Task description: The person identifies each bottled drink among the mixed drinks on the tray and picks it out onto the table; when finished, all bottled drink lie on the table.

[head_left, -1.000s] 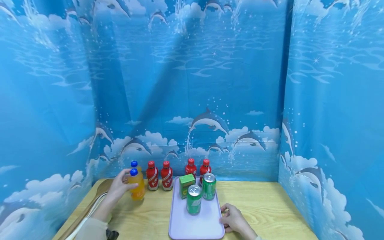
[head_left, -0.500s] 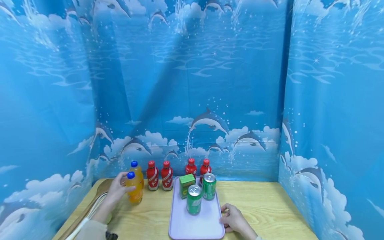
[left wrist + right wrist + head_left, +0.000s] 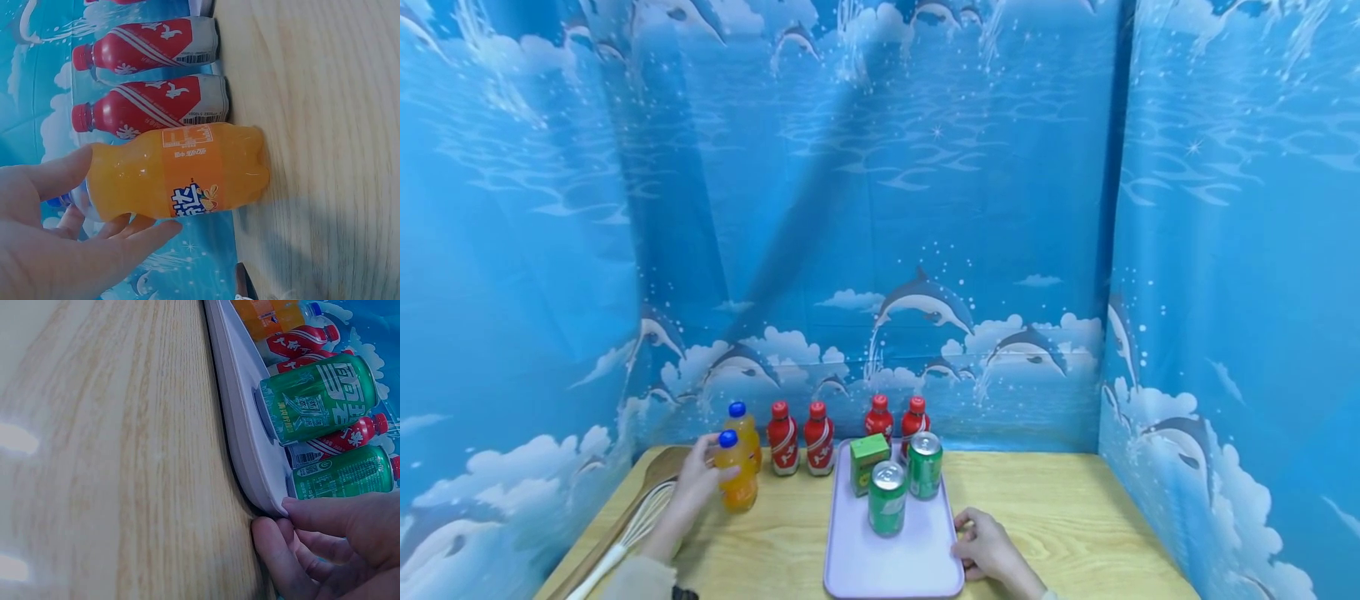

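My left hand (image 3: 691, 485) holds a bottle of orange soda (image 3: 740, 485) with a blue cap, thumb on one side of its upper part and fingers on the other. The bottle stands upright on the table, in front of a second orange soda bottle (image 3: 749, 432). At the near right edge of a pale purple tray (image 3: 895, 571), my right hand (image 3: 988, 546) pinches the rim, with the thumb on top in the right wrist view. Two green soda cans (image 3: 887, 504) and a green carton (image 3: 869, 465) stand upright on the tray.
Two red bottles (image 3: 783, 442) stand between the orange bottles and the tray. Two more red bottles (image 3: 880, 419) are at the tray's far end, their bases hidden. A whisk (image 3: 638, 527) and a wooden utensil (image 3: 658, 468) lie at the left. A dolphin-print curtain (image 3: 880, 250) encloses the table.
My left hand has brought the front orange bottle slightly left and nearer to me, uncovering more of the one behind. In the last half second it barely moved. My right hand stays at the tray.
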A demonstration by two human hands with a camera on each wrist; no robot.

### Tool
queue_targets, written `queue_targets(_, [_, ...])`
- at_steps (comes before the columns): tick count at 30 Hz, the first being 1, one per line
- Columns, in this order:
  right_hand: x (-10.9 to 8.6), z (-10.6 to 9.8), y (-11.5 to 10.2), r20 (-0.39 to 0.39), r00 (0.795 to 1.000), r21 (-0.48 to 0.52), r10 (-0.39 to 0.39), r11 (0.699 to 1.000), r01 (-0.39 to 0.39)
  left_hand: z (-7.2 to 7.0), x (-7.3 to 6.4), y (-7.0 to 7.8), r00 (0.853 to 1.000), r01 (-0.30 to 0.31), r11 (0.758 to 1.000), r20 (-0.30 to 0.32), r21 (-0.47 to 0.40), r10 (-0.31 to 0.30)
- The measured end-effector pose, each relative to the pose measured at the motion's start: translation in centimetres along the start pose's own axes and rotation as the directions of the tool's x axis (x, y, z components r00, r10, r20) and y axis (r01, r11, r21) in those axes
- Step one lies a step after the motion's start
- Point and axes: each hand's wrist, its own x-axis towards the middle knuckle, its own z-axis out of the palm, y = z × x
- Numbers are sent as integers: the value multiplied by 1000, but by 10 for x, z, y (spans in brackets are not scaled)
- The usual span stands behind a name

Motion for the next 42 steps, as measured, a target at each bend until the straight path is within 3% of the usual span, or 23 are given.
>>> queue_targets(10, [-1,0,1,-3,1000,1,-14,1000,14,5,-3,1,1000,7,1000,-15,5,-7])
queue_targets(15, [0,0,2,-7,1000,-2,-8,1000,7,4,-5,11,996,-33,998,-85,47,37])
queue_targets(20, [0,0,1,-6,1000,-8,9,1000,-9,4,-10,32,965,-152,984,-201,91,168])
queue_targets(23, [0,0,0,-6,1000,-9,13,1000,-13,10,-13,51,943,-235,969,-224,75,246])
queue_targets(29, [-1,0,-1,-2,1000,5,-7,1000,7,36,-13,79,913,-364,930,-175,62,369])
queue_targets(33, [-1,0,-1,3,1000,17,-14,1000,14,57,-10,89,910,-395,918,-116,41,397])
queue_targets(39, [-1,0,-1,4,1000,11,2,1000,-2,88,-4,100,887,-459,888,-59,1,459])
queue_targets(42, [0,1,1,3,1000,10,0,1000,0,102,-2,104,882,-470,882,-27,-10,470])
